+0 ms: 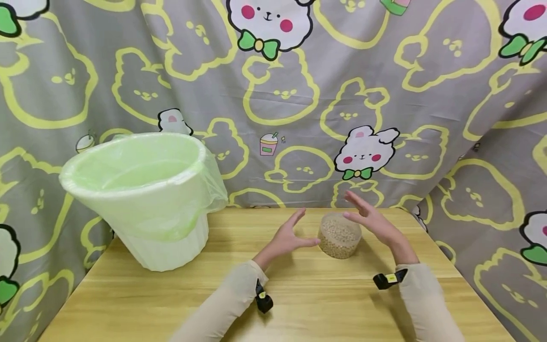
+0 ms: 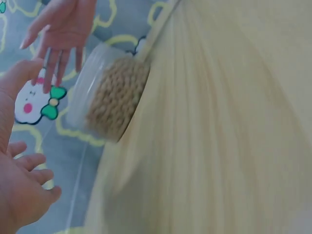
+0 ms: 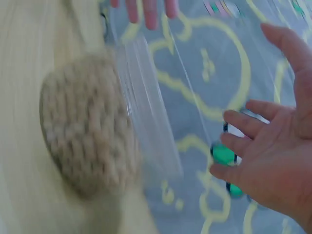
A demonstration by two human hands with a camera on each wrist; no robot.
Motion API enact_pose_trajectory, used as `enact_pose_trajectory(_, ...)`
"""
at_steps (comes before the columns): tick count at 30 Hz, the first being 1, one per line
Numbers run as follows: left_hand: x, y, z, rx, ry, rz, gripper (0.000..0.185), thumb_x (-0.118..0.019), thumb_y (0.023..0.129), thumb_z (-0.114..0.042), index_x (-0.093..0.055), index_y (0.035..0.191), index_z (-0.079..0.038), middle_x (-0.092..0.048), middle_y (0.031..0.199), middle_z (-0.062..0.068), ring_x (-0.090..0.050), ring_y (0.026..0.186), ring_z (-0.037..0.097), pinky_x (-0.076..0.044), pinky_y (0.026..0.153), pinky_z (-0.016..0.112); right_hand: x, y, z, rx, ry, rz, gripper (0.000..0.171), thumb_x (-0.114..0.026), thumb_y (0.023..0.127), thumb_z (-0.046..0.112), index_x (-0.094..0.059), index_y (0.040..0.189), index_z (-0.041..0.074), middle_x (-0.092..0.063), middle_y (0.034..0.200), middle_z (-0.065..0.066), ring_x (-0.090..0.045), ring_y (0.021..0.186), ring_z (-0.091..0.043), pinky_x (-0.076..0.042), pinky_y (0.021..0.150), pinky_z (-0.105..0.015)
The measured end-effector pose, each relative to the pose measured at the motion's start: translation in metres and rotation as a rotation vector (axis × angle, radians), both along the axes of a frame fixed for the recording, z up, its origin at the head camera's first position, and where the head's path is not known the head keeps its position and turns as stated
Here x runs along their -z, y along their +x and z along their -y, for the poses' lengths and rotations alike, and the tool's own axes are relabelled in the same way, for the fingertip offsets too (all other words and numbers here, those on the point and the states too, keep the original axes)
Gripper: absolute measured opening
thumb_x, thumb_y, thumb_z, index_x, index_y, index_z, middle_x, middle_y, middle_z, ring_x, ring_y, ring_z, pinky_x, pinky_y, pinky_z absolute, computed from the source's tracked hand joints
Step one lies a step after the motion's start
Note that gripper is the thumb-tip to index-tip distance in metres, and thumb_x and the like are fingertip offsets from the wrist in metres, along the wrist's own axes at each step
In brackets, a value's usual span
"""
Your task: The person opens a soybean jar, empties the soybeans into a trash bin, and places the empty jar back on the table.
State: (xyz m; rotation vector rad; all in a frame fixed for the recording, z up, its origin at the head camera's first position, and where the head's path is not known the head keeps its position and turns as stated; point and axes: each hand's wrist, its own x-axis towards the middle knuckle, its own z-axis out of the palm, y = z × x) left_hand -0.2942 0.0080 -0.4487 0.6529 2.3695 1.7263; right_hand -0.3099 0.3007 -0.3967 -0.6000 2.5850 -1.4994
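Observation:
A round, clear plastic tub (image 1: 339,236) stands upright on the table, filled much of the way with small beige, bean-like pieces (image 2: 118,97). In the head view my left hand (image 1: 288,237) is at the tub's left side, fingers spread and thumb pointing toward it. To its right and slightly above is my right hand (image 1: 376,223), also with spread fingers, its thumb overlapping the tub's rim. Both wrist views show a gap between the near hand and the tub. The right wrist view is blurred, with the tub (image 3: 92,126) seen from close by. Neither hand holds anything.
A tall pale-green bin (image 1: 171,237) with a thin translucent liner (image 1: 213,190) folded over its rim stands at the table's left. The wooden table (image 1: 316,304) ends at a grey patterned curtain (image 1: 286,171). A black camera is strapped on each wrist.

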Motion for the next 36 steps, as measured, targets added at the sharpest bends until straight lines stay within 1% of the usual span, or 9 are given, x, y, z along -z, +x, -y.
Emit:
enact_pose_trajectory(2, 0.004, -0.001, -0.010, 0.020, 0.068, 0.032, 0.102, -0.086, 0.081, -0.034, -0.024, 0.162, -0.031, -0.028, 0.168, -0.003, -0.023, 0.157, 0.026, -0.027, 0.122, 0.058, 0.008, -0.002, -0.015, -0.030, -0.042, 0.039, 0.078, -0.057, 0.104, 0.025, -0.009, 0.165, 0.019, -0.015, 0.170, -0.017, -0.008, 0.157, -0.045, -0.014, 0.120, -0.068)
enact_pose_trajectory(4, 0.009, -0.003, -0.018, 0.040, 0.117, 0.058, 0.103, -0.087, 0.081, -0.029, -0.023, 0.162, -0.029, -0.026, 0.169, -0.001, -0.021, 0.158, 0.027, -0.027, 0.122, 0.058, 0.017, -0.004, -0.028, -0.069, -0.077, 0.068, 0.078, -0.056, 0.105, 0.019, -0.007, 0.165, 0.016, -0.013, 0.170, -0.021, -0.007, 0.156, -0.046, -0.024, 0.123, -0.052)
enact_pose_trajectory(9, 0.018, -0.008, -0.033, 0.054, 0.179, 0.103, 0.105, -0.087, 0.082, -0.021, -0.020, 0.163, -0.024, -0.022, 0.170, 0.004, -0.020, 0.157, 0.034, -0.026, 0.123, 0.057, 0.043, -0.010, -0.047, -0.171, -0.164, 0.124, 0.082, -0.056, 0.102, 0.004, -0.003, 0.165, 0.011, -0.009, 0.167, -0.030, -0.007, 0.154, -0.048, -0.039, 0.105, -0.013)
enact_pose_trajectory(16, 0.028, -0.012, -0.047, 0.040, 0.197, 0.143, 0.107, -0.087, 0.080, -0.016, -0.020, 0.163, -0.017, -0.023, 0.169, 0.009, -0.024, 0.156, 0.038, -0.028, 0.123, 0.050, 0.067, -0.016, -0.056, -0.229, -0.199, 0.205, 0.092, -0.062, 0.098, 0.003, 0.002, 0.164, 0.007, -0.004, 0.167, -0.032, -0.025, 0.152, -0.018, -0.038, 0.106, -0.012)
enact_pose_trajectory(22, 0.034, -0.016, -0.052, 0.053, 0.216, 0.165, 0.108, -0.087, 0.080, -0.012, -0.019, 0.163, -0.013, -0.023, 0.169, 0.011, -0.024, 0.156, 0.037, -0.026, 0.124, 0.048, 0.074, -0.017, -0.055, -0.258, -0.197, 0.260, 0.101, -0.067, 0.094, 0.001, 0.006, 0.163, 0.005, 0.002, 0.168, -0.030, -0.002, 0.152, -0.047, -0.036, 0.105, -0.009)
enact_pose_trajectory(25, 0.036, -0.020, -0.053, 0.049, 0.213, 0.168, 0.107, -0.088, 0.079, -0.011, -0.021, 0.163, -0.013, -0.028, 0.167, 0.012, -0.027, 0.155, 0.036, -0.027, 0.124, 0.050, 0.077, -0.020, -0.055, -0.266, -0.193, 0.266, 0.102, -0.069, 0.092, 0.000, 0.005, 0.162, 0.003, 0.002, 0.168, -0.030, -0.001, 0.152, -0.048, -0.035, 0.105, -0.009)
enact_pose_trajectory(29, 0.038, -0.023, -0.055, 0.055, 0.216, 0.159, 0.103, -0.087, 0.079, -0.008, -0.026, 0.162, -0.014, -0.038, 0.163, 0.010, -0.034, 0.152, 0.034, -0.029, 0.123, 0.050, 0.081, -0.023, -0.055, -0.300, -0.184, 0.245, 0.097, -0.069, 0.091, -0.002, -0.002, 0.161, -0.002, -0.006, 0.165, -0.034, -0.026, 0.154, -0.027, -0.034, 0.106, -0.009)
enact_pose_trajectory(32, 0.039, -0.025, -0.057, 0.074, 0.227, 0.152, 0.098, -0.086, 0.079, -0.005, -0.031, 0.160, -0.015, -0.042, 0.161, 0.007, -0.038, 0.150, 0.030, -0.030, 0.123, 0.047, 0.083, -0.024, -0.054, -0.324, -0.197, 0.230, 0.093, -0.069, 0.090, -0.004, -0.008, 0.160, -0.006, -0.016, 0.161, -0.039, -0.045, 0.140, -0.004, -0.037, 0.107, -0.012)
enact_pose_trajectory(36, 0.040, -0.026, -0.061, 0.089, 0.250, 0.144, 0.093, -0.085, 0.080, -0.003, -0.037, 0.158, -0.015, -0.044, 0.160, 0.003, -0.042, 0.148, 0.025, -0.034, 0.122, 0.042, 0.085, -0.023, -0.053, -0.295, -0.223, 0.228, 0.093, -0.071, 0.087, -0.005, -0.012, 0.158, -0.010, -0.031, 0.155, -0.037, -0.056, 0.126, 0.000, -0.047, 0.103, -0.018)
